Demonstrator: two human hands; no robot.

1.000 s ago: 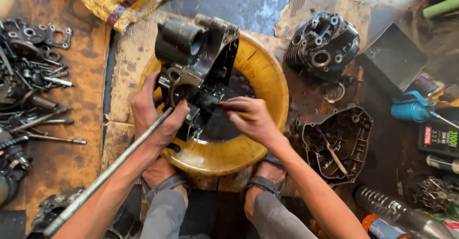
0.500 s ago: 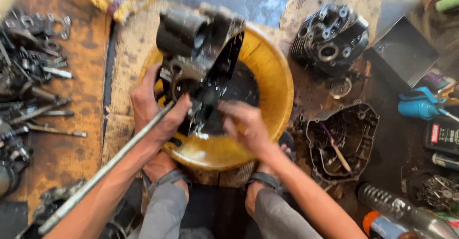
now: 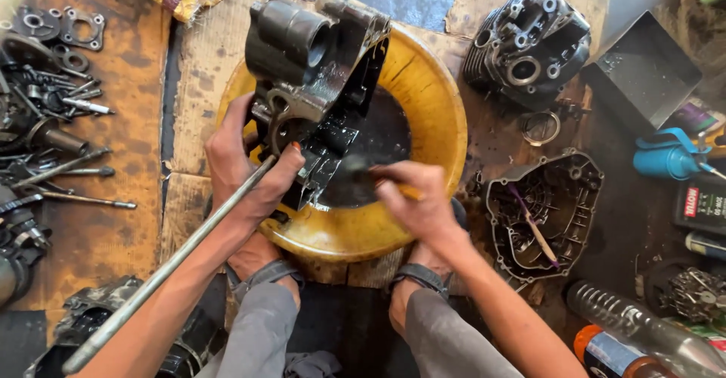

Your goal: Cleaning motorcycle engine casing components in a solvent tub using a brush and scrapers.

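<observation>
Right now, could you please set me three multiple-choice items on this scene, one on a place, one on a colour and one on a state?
1. Where does the cylinder head lie?
A. inside the basin
B. on the floor, upper right of the basin
C. in the left hand

2. What colour is the basin?
A. yellow
B. green
C. white

3. How is the engine casing placed?
A. flat on the floor
B. hanging from a hook
C. propped over the basin, gripped by the left hand

Answers: 1 B, it sits apart beyond the rim; 2 A, its wall is yellow; 3 C, the fingers wrap its lower edge.

Greasy dark metal engine casing (image 3: 314, 83) glistens wet over a glossy yellow basin (image 3: 431, 106).
</observation>
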